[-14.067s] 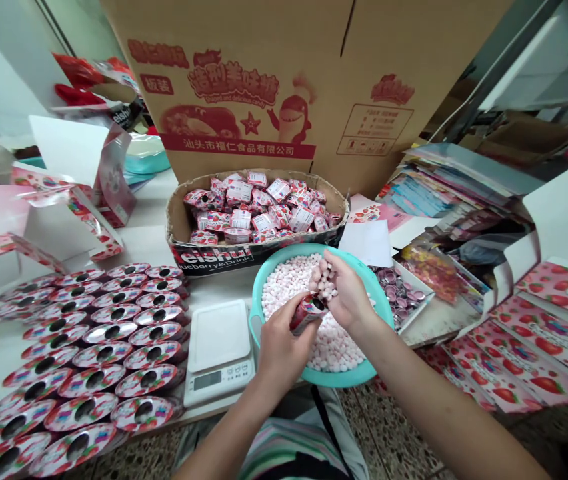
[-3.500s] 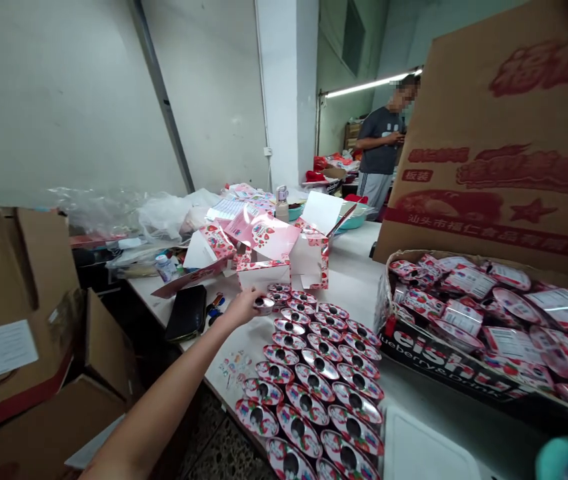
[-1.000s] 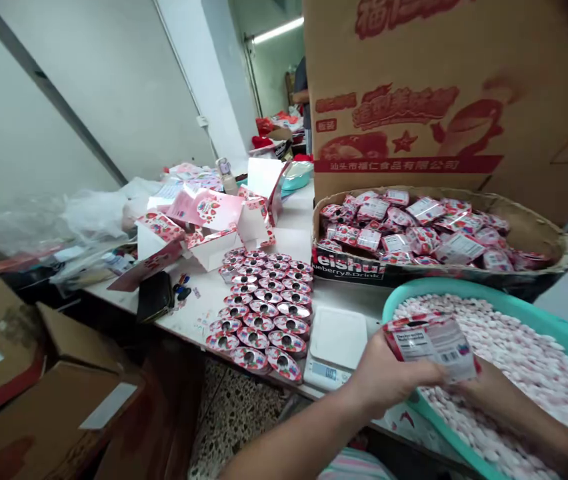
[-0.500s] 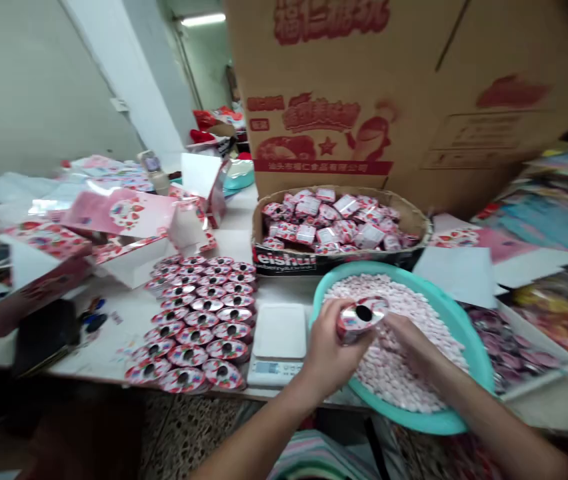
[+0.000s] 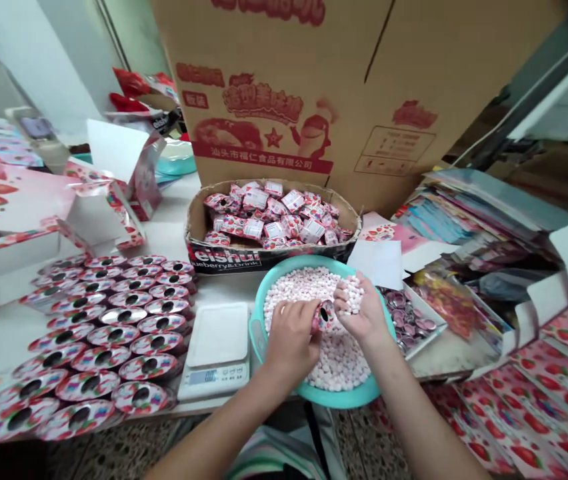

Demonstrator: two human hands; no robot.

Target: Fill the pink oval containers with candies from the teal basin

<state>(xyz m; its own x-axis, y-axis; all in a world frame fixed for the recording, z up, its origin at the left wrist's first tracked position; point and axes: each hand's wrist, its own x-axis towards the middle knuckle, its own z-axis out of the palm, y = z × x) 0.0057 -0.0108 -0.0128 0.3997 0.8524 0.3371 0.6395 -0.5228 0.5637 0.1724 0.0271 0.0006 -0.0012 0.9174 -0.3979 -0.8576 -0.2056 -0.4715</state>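
Note:
My left hand grips a shiny strawberry-printed candy packet, its round opening turned toward my right hand. My right hand is cupped around a small heap of pale pink candies, right beside the packet. Both hands are over a teal plastic basin filled with loose pale pink candies. Part of the packet is hidden by my left fingers.
A white digital kitchen scale stands left of the basin, beyond it rows of round packets. Behind are a cardboard tray of wrapped packets and a large printed carton. A tray of foil pieces sits to the right.
The packet has dropped from in front of me to low over the basin, beside my right hand. My right hand now cups candies. The view has swung right.

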